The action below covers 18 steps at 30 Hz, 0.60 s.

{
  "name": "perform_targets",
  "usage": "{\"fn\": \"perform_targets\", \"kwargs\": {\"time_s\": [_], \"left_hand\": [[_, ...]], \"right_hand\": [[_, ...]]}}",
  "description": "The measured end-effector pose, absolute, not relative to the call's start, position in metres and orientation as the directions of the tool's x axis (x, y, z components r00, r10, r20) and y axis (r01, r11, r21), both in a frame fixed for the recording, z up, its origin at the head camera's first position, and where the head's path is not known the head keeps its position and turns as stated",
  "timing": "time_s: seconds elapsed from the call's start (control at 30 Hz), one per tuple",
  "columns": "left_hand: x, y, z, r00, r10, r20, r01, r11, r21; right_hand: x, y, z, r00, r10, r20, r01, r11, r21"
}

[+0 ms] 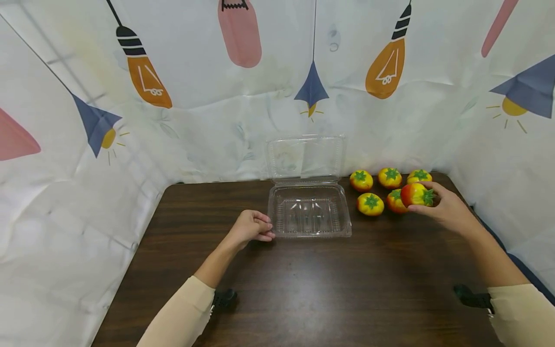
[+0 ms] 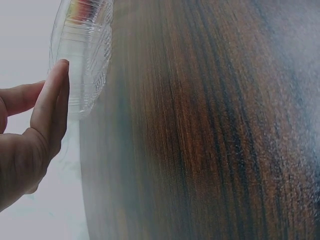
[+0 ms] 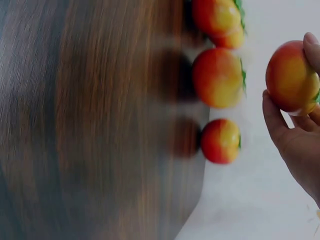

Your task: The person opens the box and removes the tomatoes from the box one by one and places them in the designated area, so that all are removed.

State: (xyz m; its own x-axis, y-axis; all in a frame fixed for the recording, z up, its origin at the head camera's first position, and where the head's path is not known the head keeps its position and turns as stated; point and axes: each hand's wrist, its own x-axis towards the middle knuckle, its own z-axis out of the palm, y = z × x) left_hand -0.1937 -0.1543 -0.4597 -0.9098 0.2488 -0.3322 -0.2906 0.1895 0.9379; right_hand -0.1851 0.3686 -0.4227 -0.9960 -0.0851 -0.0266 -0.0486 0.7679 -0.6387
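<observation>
In the head view my right hand (image 1: 446,207) holds a red-and-yellow fruit (image 1: 416,194) with a green leafy cap, raised above the table. The right wrist view shows thumb and fingers around this fruit (image 3: 292,77). Several matching fruits stand below and beside it, among them a front-left fruit (image 1: 370,204) and a back-left fruit (image 1: 361,180). A clear plastic clamshell box (image 1: 310,233) lies with its lid (image 1: 305,156) raised at the back. By the box's left front corner is my left hand (image 1: 251,227); its extended fingers appear to touch the side wall in the left wrist view.
The dark wooden table (image 1: 303,289) carries the box and the fruits. A white patterned cloth (image 1: 208,130) rises behind the table's back edge, close to the lid, and also hangs along both sides.
</observation>
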Motion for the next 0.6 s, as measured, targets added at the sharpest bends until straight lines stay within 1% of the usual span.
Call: {"fn": "perform_targets", "kwargs": {"time_s": [0.37,0.5,0.6], "left_hand": [[-0.193,-0.153,-0.459,-0.910,0.246,-0.335,-0.294,0.191,0.937],[-0.193,-0.153,-0.459,-0.909,0.247,-0.334,-0.292,0.192,0.937],[-0.193,-0.152,-0.459,-0.910,0.246,-0.335,-0.292,0.195,0.936]], "right_hand": [[-0.189,0.405,-0.434,-0.999,-0.052,-0.002,-0.038,0.754,-0.656],[-0.192,0.410,-0.438,-0.999,-0.032,-0.023,-0.010,0.763,-0.646],[-0.195,0.413,-0.442,-0.999,-0.013,-0.041,0.015,0.786,-0.618]]}}
